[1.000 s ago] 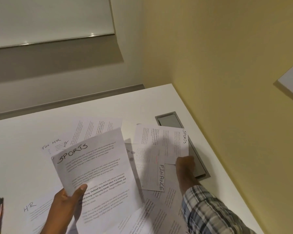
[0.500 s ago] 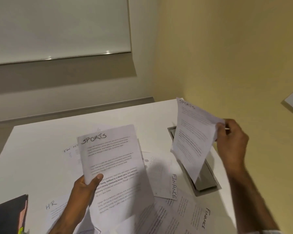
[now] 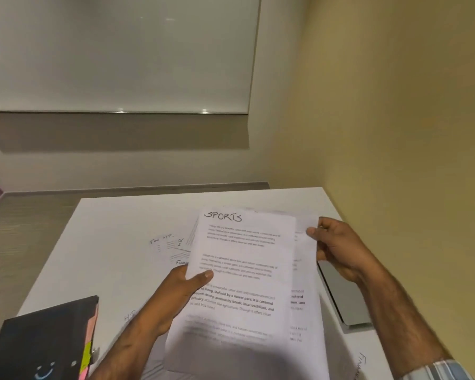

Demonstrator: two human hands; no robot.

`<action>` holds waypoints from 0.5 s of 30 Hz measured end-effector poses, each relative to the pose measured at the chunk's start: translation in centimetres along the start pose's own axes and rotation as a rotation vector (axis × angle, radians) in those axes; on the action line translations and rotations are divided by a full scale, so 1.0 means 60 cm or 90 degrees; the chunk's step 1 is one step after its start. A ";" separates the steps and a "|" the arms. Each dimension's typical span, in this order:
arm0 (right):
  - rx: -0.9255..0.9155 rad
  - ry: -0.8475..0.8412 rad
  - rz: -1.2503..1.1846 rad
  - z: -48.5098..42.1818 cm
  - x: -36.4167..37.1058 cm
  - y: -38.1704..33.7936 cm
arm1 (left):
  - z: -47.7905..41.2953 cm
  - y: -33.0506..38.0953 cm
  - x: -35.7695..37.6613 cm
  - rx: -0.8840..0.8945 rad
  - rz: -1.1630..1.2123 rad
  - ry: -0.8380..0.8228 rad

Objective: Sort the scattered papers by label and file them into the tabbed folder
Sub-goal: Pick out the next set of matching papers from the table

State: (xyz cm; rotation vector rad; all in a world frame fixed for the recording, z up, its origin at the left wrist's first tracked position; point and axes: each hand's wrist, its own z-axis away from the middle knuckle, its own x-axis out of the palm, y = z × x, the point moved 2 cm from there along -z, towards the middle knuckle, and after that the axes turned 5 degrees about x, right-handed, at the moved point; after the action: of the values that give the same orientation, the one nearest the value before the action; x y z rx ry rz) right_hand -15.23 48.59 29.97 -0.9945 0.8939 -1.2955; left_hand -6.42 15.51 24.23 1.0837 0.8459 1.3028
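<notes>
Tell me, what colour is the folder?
Black folder, with pink and yellow tabs; head view.

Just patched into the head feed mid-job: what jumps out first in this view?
The sheet headed SPORTS fills the centre, held up by the left hand at its left edge. The right hand grips a second sheet tucked just behind it, on the right. At lower left a black folder with coloured tabs lies on the white table, with HR and FINANCE papers scattered behind.
</notes>
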 end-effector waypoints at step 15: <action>0.046 -0.077 -0.036 0.117 0.247 0.126 | 0.087 -0.036 -0.096 0.138 0.090 0.172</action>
State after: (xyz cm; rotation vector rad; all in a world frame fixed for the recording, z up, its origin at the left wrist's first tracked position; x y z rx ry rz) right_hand -4.89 34.44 25.46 -1.0359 0.7274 -1.2916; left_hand -1.46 9.23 23.21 1.1693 1.1496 1.5254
